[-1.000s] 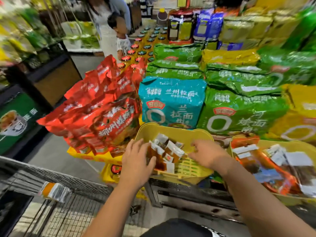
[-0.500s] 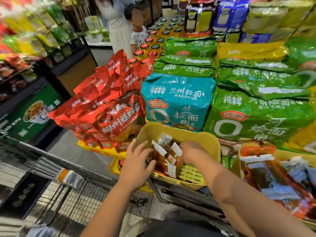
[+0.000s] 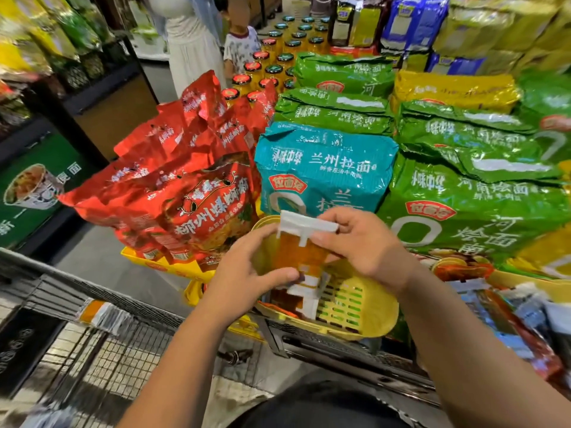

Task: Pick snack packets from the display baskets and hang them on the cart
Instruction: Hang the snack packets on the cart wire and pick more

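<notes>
- Orange below a white header card, a snack packet (image 3: 298,251) was held upright just above the yellow basket (image 3: 370,316), between both hands.
- The left hand (image 3: 244,273) had its grip clamped on the snack packet's lower left part, with the thumb across the front and the fingers behind.
- The right hand (image 3: 361,242) had its grip clamped on the snack packet's upper right part, its fingers curled just below the header card.
- More packets (image 3: 296,301) of the same kind lay in the left part of the yellow basket. Its slotted floor showed bare on the right.
- The yellow basket sat at the near edge of the display, below a teal noodle bag (image 3: 324,168). Red noodle bags (image 3: 191,193) lay to its left and green noodle bags (image 3: 463,196) to its right.
- A second basket (image 3: 525,282) holding packets sat at the display's near right edge.
- The wire cart (image 3: 108,359) stood at lower left, with one hung packet (image 3: 105,315) on its top rail.
- Jars (image 3: 272,66) with coloured lids stood in rows towards the display's far edge.
</notes>
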Demonstrator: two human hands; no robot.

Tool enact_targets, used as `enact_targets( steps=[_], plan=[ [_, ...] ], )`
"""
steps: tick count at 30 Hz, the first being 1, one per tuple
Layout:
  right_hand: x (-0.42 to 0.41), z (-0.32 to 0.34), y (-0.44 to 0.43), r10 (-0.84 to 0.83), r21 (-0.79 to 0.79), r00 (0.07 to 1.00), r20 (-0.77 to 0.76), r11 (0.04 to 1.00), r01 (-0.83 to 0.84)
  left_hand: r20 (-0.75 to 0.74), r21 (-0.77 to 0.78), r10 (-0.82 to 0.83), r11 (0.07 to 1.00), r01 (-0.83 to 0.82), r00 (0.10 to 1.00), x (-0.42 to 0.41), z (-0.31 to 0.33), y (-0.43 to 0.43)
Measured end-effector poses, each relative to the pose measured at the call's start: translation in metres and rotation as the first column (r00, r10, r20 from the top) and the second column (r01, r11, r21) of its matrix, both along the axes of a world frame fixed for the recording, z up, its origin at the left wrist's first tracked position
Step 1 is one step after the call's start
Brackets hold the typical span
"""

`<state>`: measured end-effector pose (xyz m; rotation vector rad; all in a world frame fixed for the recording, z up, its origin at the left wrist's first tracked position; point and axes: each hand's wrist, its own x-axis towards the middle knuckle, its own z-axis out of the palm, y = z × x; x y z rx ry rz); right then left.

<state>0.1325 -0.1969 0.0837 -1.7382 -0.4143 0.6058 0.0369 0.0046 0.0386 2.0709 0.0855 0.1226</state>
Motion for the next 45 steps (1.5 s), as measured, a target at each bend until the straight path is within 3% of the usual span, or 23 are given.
enact_targets(
  steps=[2,4,6,7,9,10,12,16,19,23,26,29,32,34,36,37,40,43,45],
  plan=[
    [-0.005,0.003,0.016,0.006,0.131,0.999,-0.047,0.991,0.0,-0.027,-0.225,0.002,0.974,-0.009,1.0,0.005,0.006,-0.001],
    [-0.003,-0.005,0.023,-0.087,0.163,0.993,-0.079,0.982,0.099,-0.026,-0.368,0.128,0.921,-0.128,0.991,0.004,0.005,0.007],
    [0.007,-0.024,0.023,-0.111,-0.065,0.992,0.067,0.991,0.115,-0.045,-0.466,0.257,0.849,-0.248,0.965,-0.002,0.001,0.024],
    [0.011,-0.034,0.022,0.008,-0.292,0.984,0.179,0.955,0.045,-0.059,-0.496,0.3,0.819,-0.288,0.952,-0.005,-0.001,0.033],
    [0.012,-0.055,0.026,0.357,-0.688,0.915,0.189,0.713,-0.135,-0.097,-0.528,0.348,0.776,-0.345,0.932,-0.008,-0.004,0.044],
    [0.01,-0.065,0.03,0.467,-0.791,0.873,0.138,0.583,-0.186,-0.115,-0.542,0.359,0.759,-0.361,0.926,-0.009,-0.005,0.045],
    [0.001,-0.081,0.042,0.522,-0.864,0.852,0.035,0.444,-0.236,-0.153,-0.577,0.381,0.714,-0.396,0.912,-0.008,-0.009,0.043],
    [-0.01,-0.106,0.057,0.485,-0.909,0.863,0.143,0.41,-0.079,-0.204,-0.655,0.379,0.632,-0.414,0.903,-0.006,-0.015,0.037],
    [-0.001,-0.105,0.05,0.466,-0.902,0.865,0.186,0.43,-0.038,-0.198,-0.666,0.363,0.632,-0.396,0.911,-0.006,-0.013,0.037],
    [0.022,-0.09,0.019,0.398,-0.893,0.907,0.136,0.445,-0.061,-0.2,-0.675,0.338,0.633,-0.379,0.92,-0.005,-0.012,0.046],
    [0.035,-0.077,-0.006,0.309,-0.856,0.947,0.091,0.511,-0.085,-0.247,-0.694,0.319,0.601,-0.397,0.915,-0.002,-0.013,0.051],
    [0.037,-0.068,-0.02,0.154,-0.806,0.977,0.148,0.591,0.029,-0.254,-0.706,0.285,0.599,-0.378,0.924,0.003,-0.013,0.046],
    [0.033,-0.054,-0.025,0.107,-0.799,0.959,0.263,0.581,0.154,-0.238,-0.714,0.241,0.613,-0.337,0.941,0.005,-0.009,0.039],
    [0.029,-0.042,-0.032,-0.036,-0.673,0.958,0.283,0.705,0.226,-0.229,-0.72,0.216,0.619,-0.314,0.949,0.004,-0.008,0.039],
    [0.025,-0.028,-0.04,-0.257,-0.364,0.945,0.202,0.876,0.316,-0.206,-0.715,0.197,0.639,-0.285,0.959,0.004,-0.006,0.038],
    [0.023,-0.019,-0.043,-0.336,-0.179,0.934,0.12,0.918,0.354,-0.191,-0.71,0.186,0.652,-0.267,0.964,0.004,-0.006,0.038],
    [0.014,-0.003,-0.034,-0.399,0.167,0.906,-0.138,0.893,0.419,-0.174,-0.723,0.112,0.66,-0.204,0.978,0.008,-0.006,0.033],
    [-0.001,-0.002,-0.002,-0.367,0.195,0.902,-0.228,0.89,0.412,-0.192,-0.765,0.007,0.625,-0.155,0.981,0.016,-0.003,0.018],
    [-0.012,-0.008,0.018,-0.281,0.071,0.946,-0.16,0.953,0.295,-0.193,-0.768,0.027,0.618,-0.168,0.981,0.02,-0.001,0.009]
  ],
)
